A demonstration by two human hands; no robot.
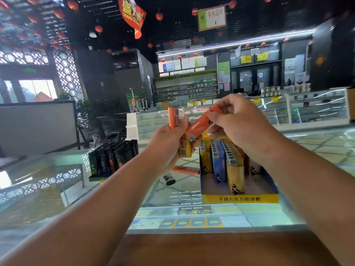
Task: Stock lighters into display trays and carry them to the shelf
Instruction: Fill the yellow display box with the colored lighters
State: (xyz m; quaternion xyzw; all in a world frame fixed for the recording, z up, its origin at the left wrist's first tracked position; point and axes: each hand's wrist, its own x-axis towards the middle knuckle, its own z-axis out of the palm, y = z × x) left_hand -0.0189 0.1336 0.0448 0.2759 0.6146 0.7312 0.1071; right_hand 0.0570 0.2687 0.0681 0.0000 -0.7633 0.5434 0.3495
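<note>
Head view: nearest the person runs a brown wooden edge (211, 250), and past it a glass counter (48, 189) with packets showing under the pane. Both bare forearms reach forward over the glass. On the right side of the counter stands the display tray (240, 198), blue with a yellow front lip, partly filled with upright yellow lighters (235, 175) and blue lighters (218, 162). Just above the tray's back rows, the left hand (165, 143) has its fingers curled round a small bunch of lighters, among them an upright orange lighter (173, 118) and a yellow one (185, 148). The right hand (240, 121) pinches the far end of a tilted orange lighter (199, 124) between thumb and fingertips, with its metal head pointing down toward the left hand. Below the hands, a loose orange lighter (185, 169) and a white lighter (169, 179) lie on the glass. To the left stands a tray of black lighters (111, 158). Far behind are glass showcases and stocked shelves (186, 87).
</note>
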